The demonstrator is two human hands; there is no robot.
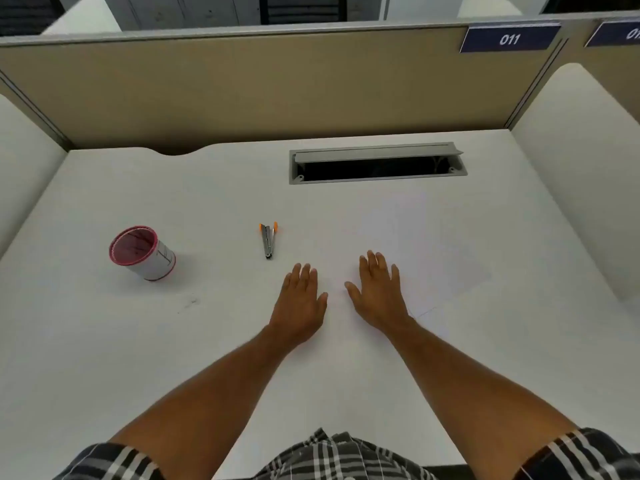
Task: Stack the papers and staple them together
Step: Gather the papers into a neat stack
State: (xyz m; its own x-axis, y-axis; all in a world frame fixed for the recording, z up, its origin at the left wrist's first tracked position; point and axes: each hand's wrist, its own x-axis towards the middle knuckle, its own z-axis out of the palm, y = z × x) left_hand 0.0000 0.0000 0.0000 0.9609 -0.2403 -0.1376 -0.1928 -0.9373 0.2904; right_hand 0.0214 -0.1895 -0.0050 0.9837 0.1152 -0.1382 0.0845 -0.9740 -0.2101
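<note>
White papers (408,244) lie flat on the white desk, right of centre, their edges faint against the surface. A small metal stapler (268,240) with orange ends lies on the desk to their left. My left hand (299,299) rests palm down just below and right of the stapler, fingers apart, holding nothing. My right hand (379,291) lies palm down on the near left part of the papers, fingers spread. The two hands are a short gap apart.
A white pen cup (143,252) with a red rim stands at the left. A grey cable slot (377,162) with its lid up is set in the desk behind the papers. A beige partition (277,84) and white side panels enclose the desk.
</note>
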